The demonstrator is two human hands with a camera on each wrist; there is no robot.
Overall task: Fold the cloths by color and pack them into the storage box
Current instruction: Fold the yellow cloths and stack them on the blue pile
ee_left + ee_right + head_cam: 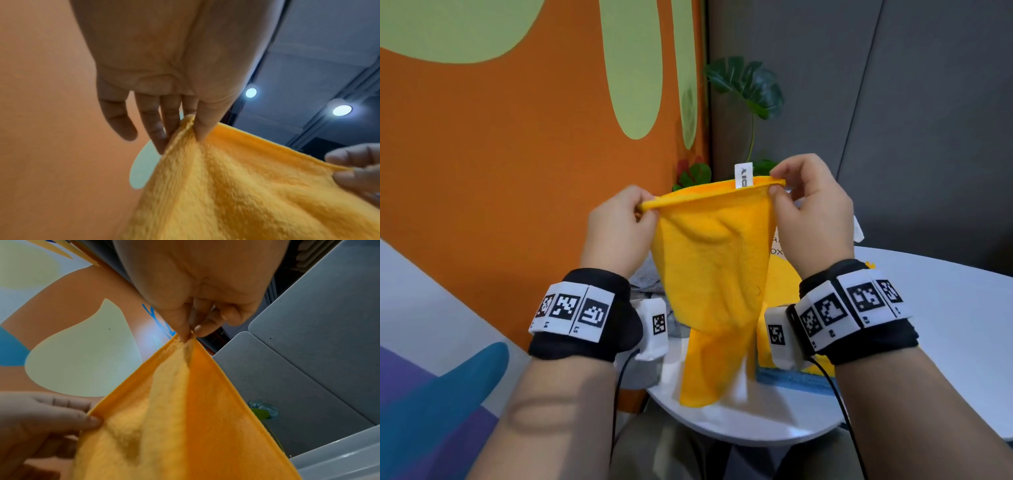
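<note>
A yellow cloth (712, 270) hangs in the air above the white table (945, 308), stretched along its top edge between both hands. My left hand (645, 207) pinches the cloth's left corner (188, 128) between thumb and fingers. My right hand (777, 186) pinches the right corner (188, 339), next to a white label (743, 175) that stands up from the hem. The cloth's lower end dangles close to the table's front edge. Behind it lie more yellow cloth (782, 284) and a blue cloth (791, 378) on the table. No storage box is clearly visible.
A grey cloth heap (647, 277) lies behind my left wrist. An orange and green wall panel (517, 137) stands at the left, a grey wall at the right. A green potted plant (750, 85) rises behind the cloth. A white card (777, 245) with print peeks out behind it.
</note>
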